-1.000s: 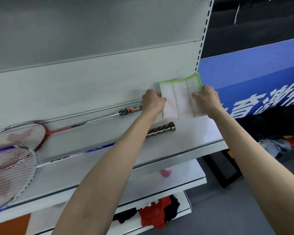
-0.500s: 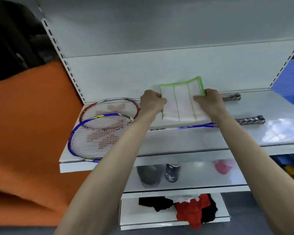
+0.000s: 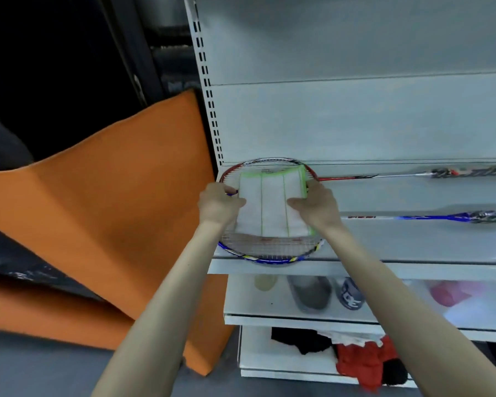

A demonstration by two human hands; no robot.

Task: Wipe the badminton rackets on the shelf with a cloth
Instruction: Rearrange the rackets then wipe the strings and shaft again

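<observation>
From the head view, the cloth (image 3: 272, 206) lay spread over the overlapping heads of the blue racket (image 3: 265, 257) and red racket (image 3: 269, 161) on the shelf (image 3: 413, 247); the left hand (image 3: 218, 203) and right hand (image 3: 317, 206) each gripped a side edge, seemingly keeping it taut and flat for wiping the strings.

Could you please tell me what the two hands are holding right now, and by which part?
Both hold the cloth over the racket heads: the left hand grips its left edge, the right hand its right edge.
</observation>
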